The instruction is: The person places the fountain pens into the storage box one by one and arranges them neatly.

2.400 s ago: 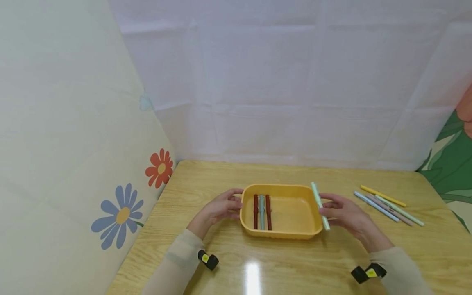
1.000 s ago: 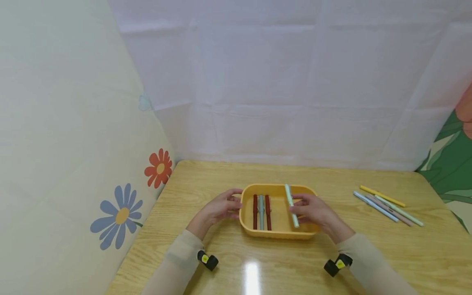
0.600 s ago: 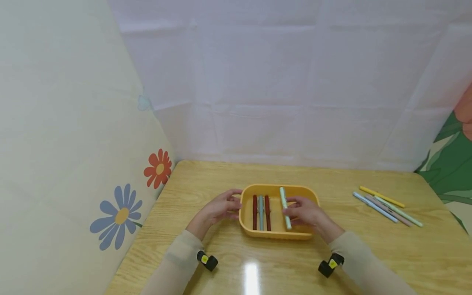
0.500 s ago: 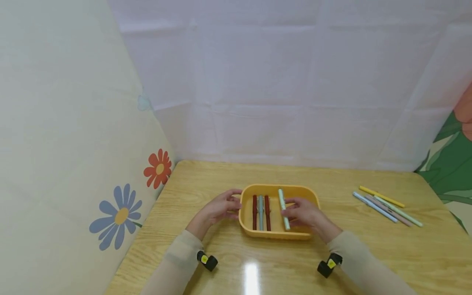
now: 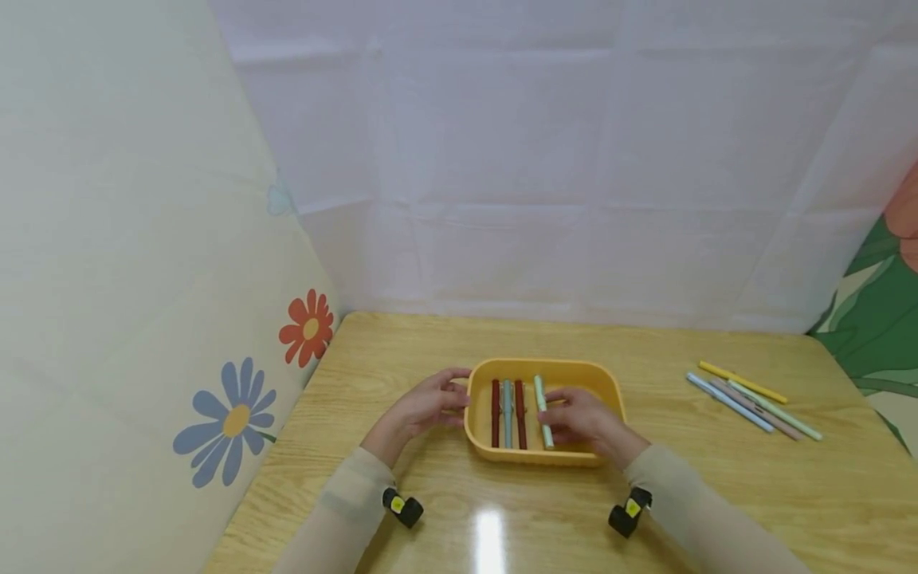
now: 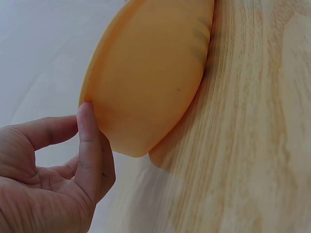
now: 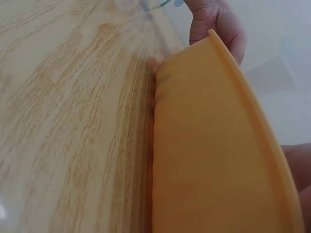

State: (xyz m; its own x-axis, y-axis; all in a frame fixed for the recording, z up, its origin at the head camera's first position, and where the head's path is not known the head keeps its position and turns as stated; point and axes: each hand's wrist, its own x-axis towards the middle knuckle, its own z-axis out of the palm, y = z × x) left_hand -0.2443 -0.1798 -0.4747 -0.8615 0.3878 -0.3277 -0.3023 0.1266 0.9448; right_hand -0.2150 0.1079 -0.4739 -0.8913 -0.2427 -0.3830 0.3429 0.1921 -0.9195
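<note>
A shallow yellow plastic tray [image 5: 574, 458] sits on the table. My left hand [image 5: 426, 402] holds the tray at its left end, with fingertips at the rim in the left wrist view. Inside, at the left, a grey-blue pen [image 5: 508, 414] lies between two dark red pens [image 5: 495, 414], all side by side. My right hand [image 5: 584, 418] reaches over the tray's near wall and pinches a pale green pen [image 5: 540, 395], slightly tilted, just right of that row. In the right wrist view the tray wall hides most of the right hand; only some fingers [image 7: 299, 165] show.
On the table to the right lie several loose pens: a yellow one [image 5: 743, 382], a light blue one [image 5: 730, 402], a mauve one [image 5: 756, 408] and a pale green one [image 5: 778, 412]. A white cloth [image 5: 502, 199] hangs behind the wooden table [image 5: 402, 339].
My right hand has carried the pale green pen leftward from beyond the tray's right rim, lowering it into the tray beside the row. The left hand has stayed at the tray's left end.
</note>
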